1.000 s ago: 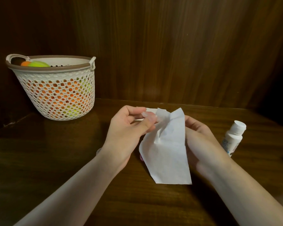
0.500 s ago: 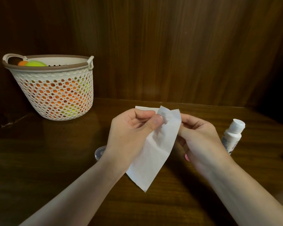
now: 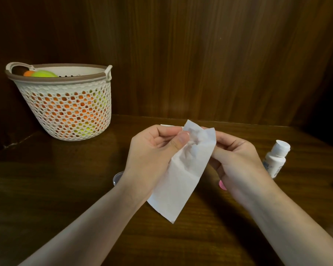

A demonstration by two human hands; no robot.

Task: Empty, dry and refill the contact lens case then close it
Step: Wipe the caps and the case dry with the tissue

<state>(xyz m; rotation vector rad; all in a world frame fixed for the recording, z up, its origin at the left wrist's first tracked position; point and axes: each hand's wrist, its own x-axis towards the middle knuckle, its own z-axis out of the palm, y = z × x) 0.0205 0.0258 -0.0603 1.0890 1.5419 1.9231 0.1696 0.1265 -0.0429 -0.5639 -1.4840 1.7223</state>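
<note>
The left hand point(image 3: 152, 156) pinches the top of a white tissue point(image 3: 183, 173) with its thumb pressed into the crumpled part, and the right hand point(image 3: 236, 158) has its fingers curled behind the same tissue, holding it from the far side. Whether the contact lens case sits inside the tissue cannot be told; it is hidden if so. A clear round cap point(image 3: 117, 177) peeks out on the table point(image 3: 65, 189) just left of the left wrist, and a pink cap point(image 3: 222, 184) shows near the right wrist, so the case seems opened. This looks like the drying step, with emptying likely done. Refilling is still to come: the white solution bottle point(image 3: 276, 160) stands at the right with its lid on. Closing the case also remains. A woven basket point(image 3: 65, 104) of orange and green balls sits far left
</note>
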